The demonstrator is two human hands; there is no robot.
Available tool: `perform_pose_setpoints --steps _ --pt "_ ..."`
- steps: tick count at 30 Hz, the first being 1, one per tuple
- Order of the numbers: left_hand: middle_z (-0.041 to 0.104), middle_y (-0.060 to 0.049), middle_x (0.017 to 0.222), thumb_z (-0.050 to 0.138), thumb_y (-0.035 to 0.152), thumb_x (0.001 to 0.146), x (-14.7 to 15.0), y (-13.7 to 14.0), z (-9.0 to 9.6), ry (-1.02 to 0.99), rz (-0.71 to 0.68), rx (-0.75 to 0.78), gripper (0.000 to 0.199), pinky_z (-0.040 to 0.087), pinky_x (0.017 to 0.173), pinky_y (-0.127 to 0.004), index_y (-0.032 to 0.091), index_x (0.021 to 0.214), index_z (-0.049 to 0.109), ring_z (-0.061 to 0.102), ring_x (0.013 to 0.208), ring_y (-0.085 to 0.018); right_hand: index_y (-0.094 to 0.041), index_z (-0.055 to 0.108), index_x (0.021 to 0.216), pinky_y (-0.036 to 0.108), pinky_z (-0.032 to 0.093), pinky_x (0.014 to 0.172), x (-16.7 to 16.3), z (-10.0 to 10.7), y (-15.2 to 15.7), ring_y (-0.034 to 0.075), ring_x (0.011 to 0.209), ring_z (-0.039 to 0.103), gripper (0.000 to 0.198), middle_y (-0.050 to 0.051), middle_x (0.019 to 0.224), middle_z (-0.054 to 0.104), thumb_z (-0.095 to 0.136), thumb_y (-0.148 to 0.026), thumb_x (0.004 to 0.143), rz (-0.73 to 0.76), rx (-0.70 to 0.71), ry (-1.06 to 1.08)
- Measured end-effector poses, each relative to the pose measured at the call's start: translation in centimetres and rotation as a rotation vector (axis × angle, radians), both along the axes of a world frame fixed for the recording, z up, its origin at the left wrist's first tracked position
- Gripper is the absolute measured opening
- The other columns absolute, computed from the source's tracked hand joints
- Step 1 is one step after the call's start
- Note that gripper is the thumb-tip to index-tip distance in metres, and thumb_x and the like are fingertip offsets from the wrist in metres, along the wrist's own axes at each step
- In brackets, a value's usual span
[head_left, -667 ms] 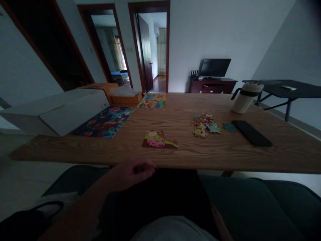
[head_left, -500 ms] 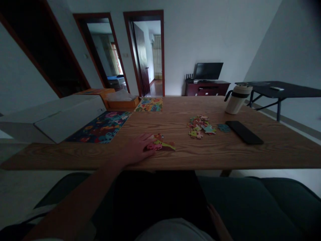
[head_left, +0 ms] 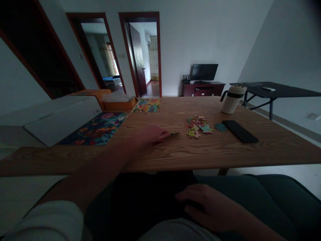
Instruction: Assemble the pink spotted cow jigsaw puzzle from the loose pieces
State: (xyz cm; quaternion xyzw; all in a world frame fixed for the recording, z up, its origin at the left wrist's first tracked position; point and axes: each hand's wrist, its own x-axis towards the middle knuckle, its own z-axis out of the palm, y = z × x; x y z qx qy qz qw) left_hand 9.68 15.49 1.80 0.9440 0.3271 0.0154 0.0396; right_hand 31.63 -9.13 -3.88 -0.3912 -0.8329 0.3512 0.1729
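My left hand (head_left: 156, 134) is just above the table in front of me, its fingers closed on some joined puzzle pieces (head_left: 175, 133), seen nearly edge-on. The hand is a little blurred and covers part of them. To the right lies a loose heap of colourful puzzle pieces (head_left: 198, 126), with several blue-green puzzle pieces (head_left: 220, 127) beside it. Over my lap, below the table edge, my right hand (head_left: 203, 204) has its thumb and fingers apart and holds nothing.
A black phone (head_left: 240, 131) and a cream mug (head_left: 233, 99) with a dark handle stand right of the heap on the wooden table (head_left: 215, 150). At left are a dark picture sheet (head_left: 100, 127), a yellow picture sheet (head_left: 146, 104), a white box (head_left: 62, 117) and an orange tray (head_left: 120, 104).
My left hand has closed on the joined pieces, lifting and tilting them up and slightly right. My right hand has come up into view over my lap. The view has shifted slightly.
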Motion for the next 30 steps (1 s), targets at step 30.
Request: perform_pose_setpoints --steps 30 --pt "0.077 -0.006 0.098 0.067 0.023 0.084 0.4 2.6 -2.6 -0.925 0.081 -0.127 0.014 0.056 0.086 -0.035 0.017 0.094 0.075 0.072 0.091 -0.02 -0.02 0.076 0.105 0.035 0.052 0.087 0.9 3.1 23.8 0.021 0.095 0.068 0.026 0.007 0.103 0.075 0.057 -0.03 0.092 -0.261 0.57 0.253"
